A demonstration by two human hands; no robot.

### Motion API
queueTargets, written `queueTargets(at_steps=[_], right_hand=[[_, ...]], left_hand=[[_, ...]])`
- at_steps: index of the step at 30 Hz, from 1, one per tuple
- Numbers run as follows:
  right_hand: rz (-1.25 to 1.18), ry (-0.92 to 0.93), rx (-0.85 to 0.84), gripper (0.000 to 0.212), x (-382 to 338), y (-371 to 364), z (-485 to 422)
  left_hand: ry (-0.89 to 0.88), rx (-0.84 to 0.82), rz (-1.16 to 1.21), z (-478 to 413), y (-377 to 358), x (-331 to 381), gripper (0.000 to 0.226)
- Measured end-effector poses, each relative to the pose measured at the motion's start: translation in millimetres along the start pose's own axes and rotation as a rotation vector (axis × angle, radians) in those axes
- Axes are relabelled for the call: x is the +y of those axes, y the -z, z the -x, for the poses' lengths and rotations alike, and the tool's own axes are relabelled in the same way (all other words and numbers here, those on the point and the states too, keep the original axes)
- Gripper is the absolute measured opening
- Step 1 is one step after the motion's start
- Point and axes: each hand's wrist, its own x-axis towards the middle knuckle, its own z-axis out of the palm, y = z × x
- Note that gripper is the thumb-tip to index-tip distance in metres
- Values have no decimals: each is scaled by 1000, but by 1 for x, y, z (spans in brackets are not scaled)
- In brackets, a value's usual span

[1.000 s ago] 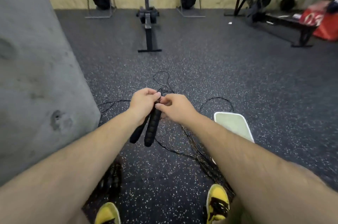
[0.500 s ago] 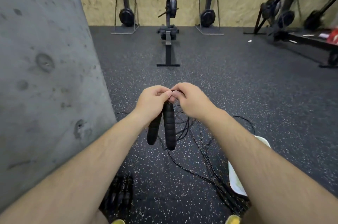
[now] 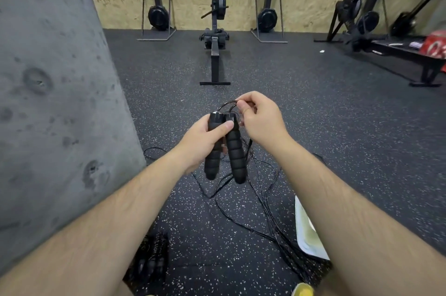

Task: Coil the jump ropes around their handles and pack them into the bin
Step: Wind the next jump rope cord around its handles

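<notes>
Over the middle of the floor (image 3: 337,151), held off the ground: two handles (image 3: 235,151), black ribbed foam, side by side, tops up, lower ends hanging free. Gripped near the tops by left hand (image 3: 205,137), fingers curled behind, thumb pressed across both. Half a second ago only pinched at the very top, both hands meeting there; now taken into a full grip.

Right hand (image 3: 261,122): lifted off the handle tops since then, up and to the right. Thumb and forefinger clamped on a loop of rope (image 3: 229,102) arching from the caps, other fingers curled.

Rest of rope: slack, trailing to the floor in loose tangled runs toward its near edge, none wound yet.

Bin (image 3: 306,230): pale, near right of floor, largely hidden by right forearm; contents not visible.

Dark bundle (image 3: 152,259): near left of floor, possibly ropes already coiled, too dim to confirm.

Reading: handles paired and secured, first turn set up; winding judged about to start, packing not yet done.
</notes>
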Motion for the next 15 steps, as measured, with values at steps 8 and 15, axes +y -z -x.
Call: queueTargets(at_steps=[8,15], right_hand=[[-121,-1,-185,25,-1,0,12],[-190,-143,-237,13,-7,-5,8]], left_hand=[[-62,25,4,-3,15,12,47],[-71,27,-42,1,15,11,38]])
